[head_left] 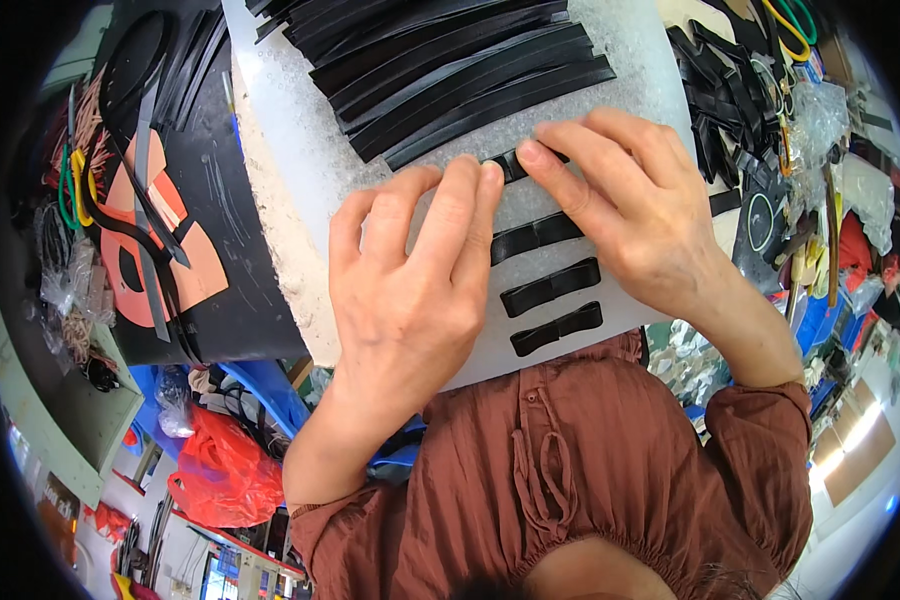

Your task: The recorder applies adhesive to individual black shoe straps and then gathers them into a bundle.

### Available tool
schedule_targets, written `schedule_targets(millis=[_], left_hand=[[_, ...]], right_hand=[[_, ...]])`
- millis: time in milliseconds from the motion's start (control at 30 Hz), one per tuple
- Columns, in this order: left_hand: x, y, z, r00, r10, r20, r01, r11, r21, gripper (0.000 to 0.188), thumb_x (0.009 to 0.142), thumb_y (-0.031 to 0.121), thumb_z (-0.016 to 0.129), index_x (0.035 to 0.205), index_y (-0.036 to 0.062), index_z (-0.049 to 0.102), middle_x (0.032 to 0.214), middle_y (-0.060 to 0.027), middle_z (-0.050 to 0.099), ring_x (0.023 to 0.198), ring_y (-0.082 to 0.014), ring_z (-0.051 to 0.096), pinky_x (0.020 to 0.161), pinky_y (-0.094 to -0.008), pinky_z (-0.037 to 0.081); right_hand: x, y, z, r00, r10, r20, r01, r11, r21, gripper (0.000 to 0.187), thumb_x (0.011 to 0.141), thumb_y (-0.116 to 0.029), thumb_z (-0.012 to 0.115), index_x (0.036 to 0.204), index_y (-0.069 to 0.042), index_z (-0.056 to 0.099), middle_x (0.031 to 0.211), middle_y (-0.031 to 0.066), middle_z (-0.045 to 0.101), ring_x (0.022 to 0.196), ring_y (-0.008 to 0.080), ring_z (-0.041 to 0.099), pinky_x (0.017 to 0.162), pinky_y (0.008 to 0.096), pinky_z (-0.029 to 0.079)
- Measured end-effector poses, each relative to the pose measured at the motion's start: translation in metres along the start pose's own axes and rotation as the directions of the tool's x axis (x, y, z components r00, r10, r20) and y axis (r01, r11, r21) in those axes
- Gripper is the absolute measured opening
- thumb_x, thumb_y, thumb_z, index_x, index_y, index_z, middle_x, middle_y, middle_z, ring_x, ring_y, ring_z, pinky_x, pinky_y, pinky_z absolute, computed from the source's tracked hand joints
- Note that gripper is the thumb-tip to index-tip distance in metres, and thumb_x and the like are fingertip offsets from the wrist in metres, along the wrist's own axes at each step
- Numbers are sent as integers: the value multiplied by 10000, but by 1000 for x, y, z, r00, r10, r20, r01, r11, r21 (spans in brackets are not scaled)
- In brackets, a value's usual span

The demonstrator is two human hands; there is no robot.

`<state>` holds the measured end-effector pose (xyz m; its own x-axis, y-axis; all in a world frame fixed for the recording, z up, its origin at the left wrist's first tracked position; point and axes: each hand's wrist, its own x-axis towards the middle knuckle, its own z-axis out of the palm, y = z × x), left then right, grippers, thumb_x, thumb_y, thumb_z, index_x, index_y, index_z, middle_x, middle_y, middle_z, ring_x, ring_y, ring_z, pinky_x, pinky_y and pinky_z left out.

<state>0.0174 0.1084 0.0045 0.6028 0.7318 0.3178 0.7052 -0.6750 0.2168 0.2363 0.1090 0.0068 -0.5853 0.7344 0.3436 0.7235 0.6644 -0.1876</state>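
Observation:
My left hand and my right hand meet over a pale sheet, their fingertips bent onto one black leather-like strip. The left thumb and index finger press its left part; the right thumb and index finger pinch it a little further right. Much of this strip is hidden under the fingers. Just below it lies another black strip, its ends partly covered by my hands. Nearer my body rest two flat black bows, each narrowed at the middle.
Many black strips lie in rows at the sheet's far side. On a dark board at left are scissors and orange-pink cut pieces. Black scraps pile up at right. A red plastic bag sits lower left.

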Motion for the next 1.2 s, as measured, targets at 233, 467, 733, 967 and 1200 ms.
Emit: schedule_targets(millis=[233, 467, 733, 967, 1200], left_hand=[[-1, 1, -2, 1000, 2, 21, -3, 1000, 19, 414, 778, 39, 662, 1188, -1, 708, 1199, -61, 646, 1029, -235, 621, 875, -371, 466], [2, 1, -3, 1000, 10, 28, -9, 1000, -21, 313, 789, 43, 711, 1090, -38, 735, 1159, -62, 633, 1046, -226, 594, 855, -403, 463], [2, 1, -4, 999, 11, 33, -10, 999, -30, 327, 775, 33, 705, 1091, -44, 732, 1155, -66, 630, 1051, -227, 589, 864, -405, 461], [3, 0, -2, 1000, 20, 23, -19, 999, -34, 327, 773, 28, 700, 1090, -51, 727, 1154, -69, 627, 1055, -233, 587, 869, -402, 456], [3, 0, -2, 1000, 13, 28, -12, 999, -47, 330, 782, 28, 700, 1100, -55, 724, 1157, -71, 627, 1056, -239, 587, 868, -403, 456]], right_hand=[[2, -2, -1, 1000, 19, 24, -19, 1000, -3, 364, 750, -109, 701, 1091, 12, 733, 1150, 52, 658, 1048, 236, 613, 778, 332, 479], [2, -2, -2, 999, 23, 33, -23, 1000, -7, 358, 753, -111, 701, 1088, 13, 733, 1145, 49, 662, 1046, 233, 614, 776, 334, 475], [2, -2, -2, 999, 20, 29, -20, 1000, -4, 362, 750, -112, 699, 1087, 15, 732, 1141, 51, 662, 1043, 235, 617, 776, 339, 471], [2, -2, -3, 999, 33, 17, -33, 999, 7, 355, 752, -121, 695, 1079, 13, 735, 1138, 47, 672, 1042, 235, 620, 774, 337, 476], [2, -1, -2, 999, 36, 8, -36, 999, 11, 342, 763, -125, 694, 1074, 8, 739, 1136, 41, 677, 1041, 231, 623, 773, 337, 477]])
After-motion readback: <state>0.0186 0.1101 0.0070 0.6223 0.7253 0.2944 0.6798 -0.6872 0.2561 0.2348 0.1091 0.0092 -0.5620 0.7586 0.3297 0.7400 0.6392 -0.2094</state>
